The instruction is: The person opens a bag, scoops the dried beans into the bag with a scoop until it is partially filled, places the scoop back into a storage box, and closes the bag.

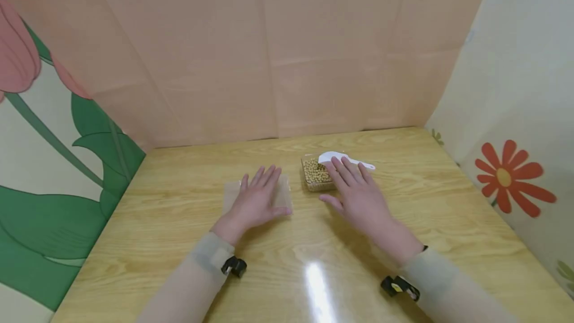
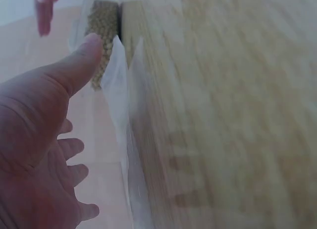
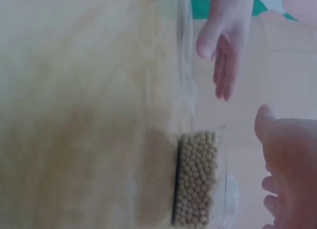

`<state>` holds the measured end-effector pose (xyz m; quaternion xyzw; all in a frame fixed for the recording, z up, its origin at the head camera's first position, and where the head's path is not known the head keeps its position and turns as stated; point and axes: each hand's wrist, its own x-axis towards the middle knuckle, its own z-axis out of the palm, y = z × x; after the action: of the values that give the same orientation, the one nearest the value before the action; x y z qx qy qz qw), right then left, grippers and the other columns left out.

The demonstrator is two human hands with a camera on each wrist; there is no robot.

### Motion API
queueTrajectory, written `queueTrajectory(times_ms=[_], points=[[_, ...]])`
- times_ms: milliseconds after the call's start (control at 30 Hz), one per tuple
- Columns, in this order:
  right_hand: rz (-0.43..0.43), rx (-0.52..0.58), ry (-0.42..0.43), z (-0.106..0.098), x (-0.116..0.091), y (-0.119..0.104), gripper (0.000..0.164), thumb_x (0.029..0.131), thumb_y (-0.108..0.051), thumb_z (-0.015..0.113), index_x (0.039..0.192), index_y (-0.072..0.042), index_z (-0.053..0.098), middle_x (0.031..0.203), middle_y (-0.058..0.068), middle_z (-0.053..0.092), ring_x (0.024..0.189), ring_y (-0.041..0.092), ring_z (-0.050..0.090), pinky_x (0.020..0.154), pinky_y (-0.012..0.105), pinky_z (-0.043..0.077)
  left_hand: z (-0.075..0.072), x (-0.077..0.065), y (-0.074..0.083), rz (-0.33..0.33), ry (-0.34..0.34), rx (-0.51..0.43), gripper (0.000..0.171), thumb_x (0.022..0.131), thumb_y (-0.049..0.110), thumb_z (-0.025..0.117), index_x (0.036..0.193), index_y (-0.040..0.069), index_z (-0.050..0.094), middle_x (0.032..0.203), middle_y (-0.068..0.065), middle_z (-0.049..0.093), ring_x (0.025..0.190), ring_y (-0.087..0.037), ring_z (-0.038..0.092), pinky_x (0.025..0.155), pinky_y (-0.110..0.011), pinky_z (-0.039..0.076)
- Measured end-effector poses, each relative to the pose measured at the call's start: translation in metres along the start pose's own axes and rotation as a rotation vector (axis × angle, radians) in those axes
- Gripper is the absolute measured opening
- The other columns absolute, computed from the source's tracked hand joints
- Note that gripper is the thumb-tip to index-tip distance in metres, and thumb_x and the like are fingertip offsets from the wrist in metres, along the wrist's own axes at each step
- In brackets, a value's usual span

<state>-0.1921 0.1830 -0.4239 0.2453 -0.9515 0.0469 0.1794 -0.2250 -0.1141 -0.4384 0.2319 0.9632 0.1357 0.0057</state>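
My left hand (image 1: pixel 253 202) hovers with fingers spread above a clear plastic bag (image 1: pixel 283 192) that lies flat on the table; the left wrist view shows a gap between the hand and the bag (image 2: pixel 117 85). Over the near right side of a clear box of soybeans (image 1: pixel 315 172), my right hand (image 1: pixel 361 202) is held out with straight fingers, gripping nothing. A white plastic scoop (image 1: pixel 331 156) lies across the box, its handle pointing right and partly behind the right fingertips. The soybeans (image 3: pixel 195 179) show through the box wall in the right wrist view.
The wooden table (image 1: pixel 278 273) ends at a pink cloth backdrop (image 1: pixel 278 54). A wall with a red flower (image 1: pixel 503 177) bounds the right side, and a tulip-patterned wall (image 1: pixel 49 223) the left. Each wrist wears a small black camera (image 1: pixel 234 266).
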Motion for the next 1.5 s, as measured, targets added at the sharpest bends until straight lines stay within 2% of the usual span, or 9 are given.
queueTrajectory(times_ms=[133, 333, 500, 733, 833, 1067, 1267, 1500], points=[[-0.022, 0.045, 0.019, 0.004, -0.005, -0.008, 0.085, 0.106, -0.049, 0.070, 0.169, 0.000, 0.039, 0.175, 0.021, 0.037, 0.161, 0.043, 0.035, 0.131, 0.064, 0.023, 0.000, 0.004, -0.001, 0.003, -0.005, -0.007, 0.120, 0.092, 0.069, 0.080, 0.178, 0.012, 0.018, 0.182, -0.012, 0.018, 0.167, -0.041, 0.014, 0.129, -0.074, 0.009], [-0.022, 0.051, -0.006, 0.005, -0.014, -0.018, 0.084, 0.108, -0.050, 0.067, 0.169, 0.000, 0.039, 0.176, 0.019, 0.034, 0.164, 0.039, 0.030, 0.134, 0.058, 0.016, 0.002, 0.007, -0.004, 0.018, -0.032, -0.009, 0.123, 0.090, 0.070, 0.082, 0.178, 0.011, 0.018, 0.182, -0.014, 0.019, 0.167, -0.041, 0.015, 0.129, -0.074, 0.011], [-0.055, 0.065, 0.007, 0.004, -0.018, -0.025, 0.083, 0.109, -0.053, 0.064, 0.168, 0.001, 0.041, 0.173, 0.021, 0.040, 0.161, 0.041, 0.035, 0.132, 0.059, 0.023, 0.006, 0.008, -0.011, 0.015, -0.055, 0.007, 0.124, 0.089, 0.073, 0.081, 0.177, 0.011, 0.018, 0.181, -0.016, 0.021, 0.167, -0.042, 0.017, 0.128, -0.075, 0.013], [-0.056, 0.194, -0.013, 0.009, -0.023, -0.034, 0.081, 0.109, -0.050, 0.066, 0.167, 0.000, 0.042, 0.171, 0.023, 0.042, 0.158, 0.043, 0.039, 0.129, 0.060, 0.030, 0.006, 0.003, -0.021, 0.004, -0.039, -0.007, 0.118, 0.093, 0.069, 0.079, 0.176, 0.007, 0.023, 0.180, -0.018, 0.023, 0.166, -0.045, 0.017, 0.128, -0.076, 0.013], [-0.048, 0.242, -0.039, 0.011, -0.023, -0.039, 0.081, 0.109, -0.049, 0.068, 0.167, 0.001, 0.043, 0.171, 0.023, 0.043, 0.156, 0.044, 0.042, 0.128, 0.060, 0.033, 0.005, 0.000, -0.020, -0.001, -0.033, -0.021, 0.114, 0.095, 0.067, 0.078, 0.176, 0.007, 0.024, 0.180, -0.018, 0.024, 0.166, -0.045, 0.018, 0.128, -0.075, 0.013], [-0.023, 0.330, -0.105, 0.022, -0.021, -0.046, 0.077, 0.110, -0.047, 0.067, 0.164, 0.003, 0.045, 0.167, 0.026, 0.046, 0.153, 0.048, 0.045, 0.125, 0.063, 0.036, 0.011, 0.000, -0.019, -0.038, -0.007, -0.023, 0.092, 0.107, 0.058, 0.067, 0.174, 0.008, 0.029, 0.178, -0.019, 0.029, 0.164, -0.045, 0.023, 0.129, -0.073, 0.016], [-0.012, 0.354, -0.159, 0.027, -0.016, -0.046, 0.074, 0.111, -0.044, 0.066, 0.163, 0.006, 0.046, 0.166, 0.029, 0.046, 0.153, 0.049, 0.045, 0.126, 0.063, 0.034, 0.009, 0.000, -0.011, -0.075, 0.009, -0.017, 0.084, 0.110, 0.054, 0.065, 0.173, 0.008, 0.033, 0.177, -0.019, 0.033, 0.164, -0.044, 0.027, 0.129, -0.072, 0.018], [-0.017, 0.347, -0.205, 0.032, -0.010, -0.048, 0.077, 0.111, -0.047, 0.066, 0.163, 0.006, 0.046, 0.167, 0.028, 0.045, 0.153, 0.048, 0.044, 0.127, 0.064, 0.033, 0.009, 0.004, 0.003, -0.131, 0.058, -0.001, 0.075, 0.112, 0.050, 0.063, 0.168, 0.006, 0.043, 0.170, -0.018, 0.045, 0.157, -0.041, 0.041, 0.126, -0.068, 0.031]])
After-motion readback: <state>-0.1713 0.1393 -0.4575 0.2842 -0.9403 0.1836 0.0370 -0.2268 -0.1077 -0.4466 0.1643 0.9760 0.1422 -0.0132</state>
